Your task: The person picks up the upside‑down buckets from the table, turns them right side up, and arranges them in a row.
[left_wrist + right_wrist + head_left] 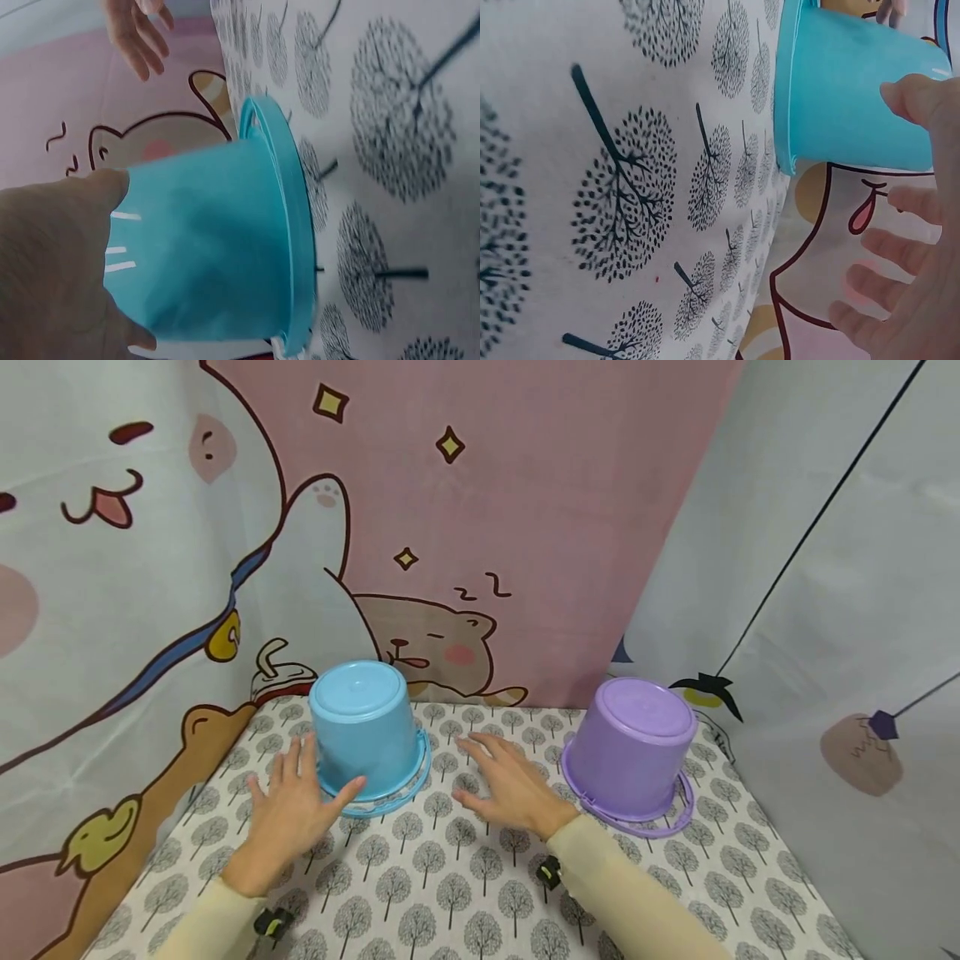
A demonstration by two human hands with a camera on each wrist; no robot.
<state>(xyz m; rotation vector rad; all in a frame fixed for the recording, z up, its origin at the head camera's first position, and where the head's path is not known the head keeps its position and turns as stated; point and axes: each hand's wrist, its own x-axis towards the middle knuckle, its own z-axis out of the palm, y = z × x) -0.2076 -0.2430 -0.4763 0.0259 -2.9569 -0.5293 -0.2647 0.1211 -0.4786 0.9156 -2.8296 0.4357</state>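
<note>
A blue bucket (367,735) stands upside down on the tree-print cloth at the back left, its handle lying round the rim. My left hand (291,802) is in front of it with fingers spread; whether it touches the bucket I cannot tell. In the left wrist view the bucket's wall (210,240) fills the middle, beyond the thumb. My right hand (513,781) hovers between the two buckets, fingers extended and holding nothing. To its right a purple bucket (633,752) also stands upside down. The right wrist view shows the blue bucket (862,90) past my right hand (907,225).
The tabletop is covered by a white cloth (450,893) printed with grey trees. Behind it hangs a pink and white cartoon curtain (540,510). A pale curtain (840,610) closes off the right side. Small black straps sit at both wrists.
</note>
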